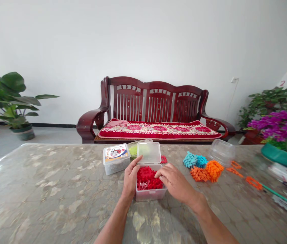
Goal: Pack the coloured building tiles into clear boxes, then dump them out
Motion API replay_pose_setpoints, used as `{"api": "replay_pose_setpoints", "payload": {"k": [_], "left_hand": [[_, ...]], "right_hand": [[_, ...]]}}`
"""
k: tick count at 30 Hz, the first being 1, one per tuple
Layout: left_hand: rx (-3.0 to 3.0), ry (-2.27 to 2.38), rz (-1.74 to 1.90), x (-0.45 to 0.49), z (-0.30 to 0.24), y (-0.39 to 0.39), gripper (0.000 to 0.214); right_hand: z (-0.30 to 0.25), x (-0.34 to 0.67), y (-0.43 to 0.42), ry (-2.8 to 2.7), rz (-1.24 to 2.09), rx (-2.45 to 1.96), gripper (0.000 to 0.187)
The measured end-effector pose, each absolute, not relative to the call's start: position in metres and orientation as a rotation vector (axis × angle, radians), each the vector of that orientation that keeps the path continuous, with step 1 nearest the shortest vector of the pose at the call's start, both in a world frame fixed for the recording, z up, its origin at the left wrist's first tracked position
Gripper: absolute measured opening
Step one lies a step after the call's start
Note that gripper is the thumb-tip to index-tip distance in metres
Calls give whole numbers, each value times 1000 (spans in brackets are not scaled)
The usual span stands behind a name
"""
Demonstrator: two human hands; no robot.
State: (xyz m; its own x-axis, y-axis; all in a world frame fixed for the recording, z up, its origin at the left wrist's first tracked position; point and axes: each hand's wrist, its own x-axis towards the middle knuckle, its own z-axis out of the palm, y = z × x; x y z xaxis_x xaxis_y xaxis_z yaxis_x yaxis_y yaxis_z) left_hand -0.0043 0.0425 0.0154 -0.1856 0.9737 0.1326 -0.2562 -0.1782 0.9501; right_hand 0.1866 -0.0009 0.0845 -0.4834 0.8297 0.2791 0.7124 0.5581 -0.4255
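A clear plastic box (150, 194) with its hinged lid (149, 152) standing open sits in the middle of the marble table (44, 189). It is filled with red interlocking plastic pieces (147, 179). My left hand (130, 178) grips the box's left side, fingers curled on the rim. My right hand (175, 181) lies across the box's right side, fingertips resting on the red pieces, fingers bent together. One red piece (163, 159) lies on the table behind the box.
A closed box with a printed label (115, 158) and a box of green pieces (133, 149) stand behind. Teal (195, 160) and orange (206, 171) pieces lie to the right, by an empty clear tub (221, 151). A flower pot (282, 154) stands far right; a wooden bench (156, 115) lies beyond.
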Motion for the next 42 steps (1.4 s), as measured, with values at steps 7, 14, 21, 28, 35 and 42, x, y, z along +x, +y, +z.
{"api": "replay_pose_setpoints", "payload": {"k": [7, 14, 21, 28, 35, 42], "left_hand": [[1032, 1029, 1560, -5, 18, 42, 45], [1031, 1019, 1559, -5, 16, 41, 45], [1013, 1024, 1542, -5, 15, 42, 45], [1020, 1014, 1549, -5, 15, 42, 44], [983, 1015, 1545, -4, 16, 41, 45], [992, 1009, 1555, -4, 16, 41, 45]], "right_hand": [[84, 183, -3, -2307, 335, -1259, 21], [84, 186, -1, -2307, 225, -1253, 22], [82, 183, -5, -2374, 194, -1320, 23], [85, 181, -6, -2387, 138, -1266, 20], [85, 184, -7, -2429, 129, -1312, 21], [89, 183, -8, -2330, 146, -1351, 24]]}}
